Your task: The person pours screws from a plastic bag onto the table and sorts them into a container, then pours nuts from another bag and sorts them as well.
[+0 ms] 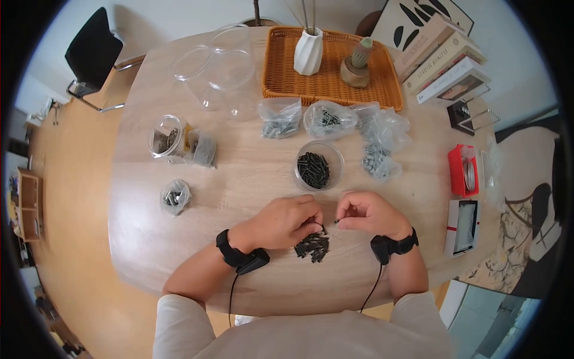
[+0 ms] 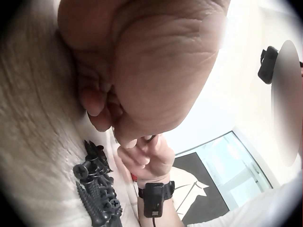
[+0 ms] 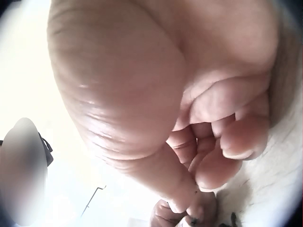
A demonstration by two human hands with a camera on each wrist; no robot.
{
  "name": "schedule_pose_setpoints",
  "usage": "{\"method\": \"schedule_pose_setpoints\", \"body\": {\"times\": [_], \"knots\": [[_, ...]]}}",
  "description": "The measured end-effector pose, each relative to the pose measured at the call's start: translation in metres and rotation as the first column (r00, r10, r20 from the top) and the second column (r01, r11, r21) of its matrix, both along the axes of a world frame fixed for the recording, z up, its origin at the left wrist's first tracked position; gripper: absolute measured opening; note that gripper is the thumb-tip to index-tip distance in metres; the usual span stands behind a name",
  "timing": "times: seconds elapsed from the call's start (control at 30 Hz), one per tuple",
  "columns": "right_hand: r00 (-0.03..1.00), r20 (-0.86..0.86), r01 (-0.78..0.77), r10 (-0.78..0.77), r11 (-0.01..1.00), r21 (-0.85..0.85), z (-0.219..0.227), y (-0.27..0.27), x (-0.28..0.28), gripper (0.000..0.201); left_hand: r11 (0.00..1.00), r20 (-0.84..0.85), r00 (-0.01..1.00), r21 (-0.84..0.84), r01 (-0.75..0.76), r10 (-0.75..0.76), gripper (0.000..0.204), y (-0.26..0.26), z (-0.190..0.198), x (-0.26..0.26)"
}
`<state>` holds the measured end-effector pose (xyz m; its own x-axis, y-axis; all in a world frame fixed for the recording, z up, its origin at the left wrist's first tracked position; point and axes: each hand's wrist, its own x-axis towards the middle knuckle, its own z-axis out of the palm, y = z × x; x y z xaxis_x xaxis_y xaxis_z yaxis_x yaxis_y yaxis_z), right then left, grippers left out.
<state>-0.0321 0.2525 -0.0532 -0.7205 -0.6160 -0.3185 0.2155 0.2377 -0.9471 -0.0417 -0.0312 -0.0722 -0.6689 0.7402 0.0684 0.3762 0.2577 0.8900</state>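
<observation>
Over the front of the table, my left hand (image 1: 281, 222) pinches a black screw (image 1: 323, 228) between thumb and forefinger, its dark end showing at the fingertips. Facing it, my right hand (image 1: 373, 214) has thumb and forefinger together on a small dark piece (image 1: 336, 221), mostly hidden, that looks like another screw. Below the left fingers lies a loose pile of black screws (image 1: 313, 248); in the left wrist view the screws (image 2: 99, 189) show cross-slotted heads and coarse threads. Just beyond both hands stands a round clear tub (image 1: 341, 164) holding many more black screws (image 1: 314, 170).
Behind the tub lie plastic bags of hardware (image 1: 281, 118) and a wicker tray (image 1: 281, 60) with a vase and cactus. To the left are a clear jar (image 1: 166, 136), a small bag (image 1: 175, 197) and empty clear containers (image 1: 230, 69). A red box (image 1: 460, 170) stands at right.
</observation>
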Motion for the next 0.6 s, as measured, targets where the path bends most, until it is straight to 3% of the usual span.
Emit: {"method": "schedule_pose_setpoints", "body": {"times": [0.03, 0.07, 0.13, 0.17, 0.23, 0.27, 0.33, 0.43, 0.57, 0.6], "knots": [[0.995, -0.018, 0.1, -0.102, 0.992, -0.074, 0.004, -0.002, 0.001, 0.012, 1.0, -0.025, 1.0, 0.021, 0.007, -0.007, 0.014, 0.0, -0.003, 0.0], [0.996, -0.016, 0.085, -0.086, 0.994, -0.066, 0.011, -0.005, 0.0, 0.012, 0.999, -0.049, 0.999, 0.038, 0.018, -0.017, 0.014, -0.001, -0.005, 0.0], [0.936, -0.186, 0.281, -0.298, 0.953, -0.112, 0.031, -0.012, 0.004, 0.013, 0.999, -0.042, 0.999, 0.035, 0.007, -0.005, 0.015, -0.002, -0.005, 0.0], [0.937, -0.181, 0.282, -0.298, 0.953, -0.11, 0.04, -0.017, 0.005, 0.013, 1.0, -0.041, 0.999, 0.027, 0.01, -0.009, 0.015, -0.002, -0.005, 0.001], [0.842, -0.328, 0.393, -0.429, 0.903, -0.174, 0.052, -0.028, -0.001, 0.013, 1.0, -0.036, 0.999, 0.016, 0.017, -0.016, 0.016, -0.001, -0.005, 0.001], [0.838, -0.331, 0.398, -0.434, 0.901, -0.174, 0.052, -0.032, -0.005, 0.013, 1.0, -0.037, 0.999, 0.006, 0.021, -0.021, 0.016, -0.001, -0.005, 0.0], [0.713, -0.527, 0.422, -0.463, 0.883, -0.206, 0.05, -0.04, -0.015, 0.013, 1.0, -0.044, 0.999, 0.009, 0.024, -0.024, 0.016, 0.0, -0.005, 0.0], [0.639, -0.548, 0.528, -0.54, 0.826, -0.197, 0.048, -0.054, -0.019, 0.013, 1.0, -0.045, 0.999, 0.004, 0.031, -0.03, 0.016, 0.0, -0.005, -0.001], [0.634, -0.486, 0.571, -0.602, 0.788, -0.23, 0.05, -0.05, -0.014, 0.011, 0.999, -0.026, 0.999, -0.035, 0.039, -0.04, 0.015, 0.001, 0.001, -0.002], [0.681, -0.534, 0.512, -0.502, 0.847, -0.143, 0.053, -0.043, -0.013, 0.01, 0.998, -0.024, 0.999, -0.036, 0.045, -0.046, 0.015, 0.0, 0.003, -0.002]]}}
